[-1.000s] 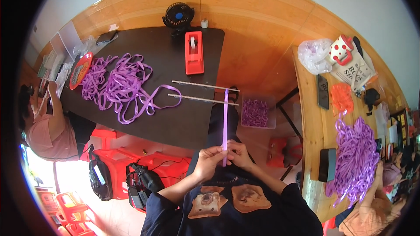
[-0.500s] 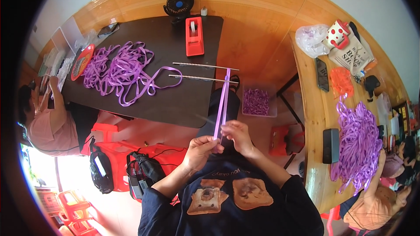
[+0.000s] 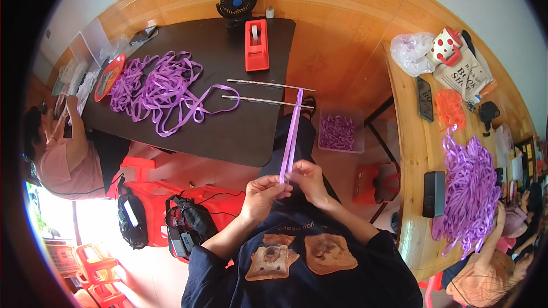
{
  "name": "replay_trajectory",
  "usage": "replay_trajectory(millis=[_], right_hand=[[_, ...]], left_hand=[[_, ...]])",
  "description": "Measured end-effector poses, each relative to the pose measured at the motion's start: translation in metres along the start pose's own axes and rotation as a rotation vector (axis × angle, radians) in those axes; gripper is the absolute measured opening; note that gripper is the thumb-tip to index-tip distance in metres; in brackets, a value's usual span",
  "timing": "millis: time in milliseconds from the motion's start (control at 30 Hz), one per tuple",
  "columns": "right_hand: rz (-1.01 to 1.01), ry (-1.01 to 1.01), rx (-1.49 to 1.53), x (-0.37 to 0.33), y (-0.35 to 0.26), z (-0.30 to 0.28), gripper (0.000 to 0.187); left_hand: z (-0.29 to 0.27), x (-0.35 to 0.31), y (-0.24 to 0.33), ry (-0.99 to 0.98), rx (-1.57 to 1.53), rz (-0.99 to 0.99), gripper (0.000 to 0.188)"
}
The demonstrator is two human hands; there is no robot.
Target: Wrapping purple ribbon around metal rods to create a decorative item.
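A narrow purple ribbon (image 3: 290, 147) runs from the protruding ends of two thin metal rods (image 3: 267, 101) toward my body, its strands close together. My left hand (image 3: 265, 195) pinches its near end between thumb and fingers. Close beside it, my right hand (image 3: 308, 181) has its fingers closed at the same end of the ribbon; what exactly lies between its fingertips is too small to tell. The rods lie on the dark table (image 3: 228, 142) and stick out past its right edge. A loose heap of purple ribbon (image 3: 162, 88) lies on that table, one loop reaching the nearer rod.
A red tape dispenser (image 3: 257, 45) and black fan (image 3: 236, 3) stand at the table's back. A plastic box (image 3: 341, 132) of purple pieces is on the floor. The wooden table (image 3: 414, 194) at right carries another ribbon pile (image 3: 469, 194). Co-workers sit on both sides.
My right hand has come slightly closer to my left at the ribbon's near end. A blurred thin streak left of the ribbon is gone. The two strands now lie closer together.
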State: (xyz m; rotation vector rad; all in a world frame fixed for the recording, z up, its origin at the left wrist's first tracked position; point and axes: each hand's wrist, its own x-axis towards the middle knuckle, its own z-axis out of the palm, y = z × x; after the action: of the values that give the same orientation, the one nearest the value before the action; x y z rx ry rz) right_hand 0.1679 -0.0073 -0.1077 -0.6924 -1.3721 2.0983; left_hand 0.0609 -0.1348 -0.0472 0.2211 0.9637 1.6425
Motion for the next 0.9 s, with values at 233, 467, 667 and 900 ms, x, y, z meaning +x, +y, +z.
replay_trajectory(millis=[233,467,667,900], right_hand=[[0.014,0.081,-0.217,-0.017,0.016,0.004,0.005],[-0.105,0.151,-0.591,-0.018,0.013,0.01,0.006],[-0.024,0.037,-0.42,-0.019,0.017,0.004,0.004],[0.368,0.043,-0.019,-0.021,-0.003,0.0,0.006]], left_hand=[[-0.019,0.027,-0.028,0.195,0.692,0.399,0.018],[-0.029,0.028,-0.031,0.288,0.989,0.397,0.05],[-0.013,0.008,-0.021,0.072,0.419,0.161,0.038],[-0.022,0.007,-0.007,0.044,0.471,-0.004,0.012]])
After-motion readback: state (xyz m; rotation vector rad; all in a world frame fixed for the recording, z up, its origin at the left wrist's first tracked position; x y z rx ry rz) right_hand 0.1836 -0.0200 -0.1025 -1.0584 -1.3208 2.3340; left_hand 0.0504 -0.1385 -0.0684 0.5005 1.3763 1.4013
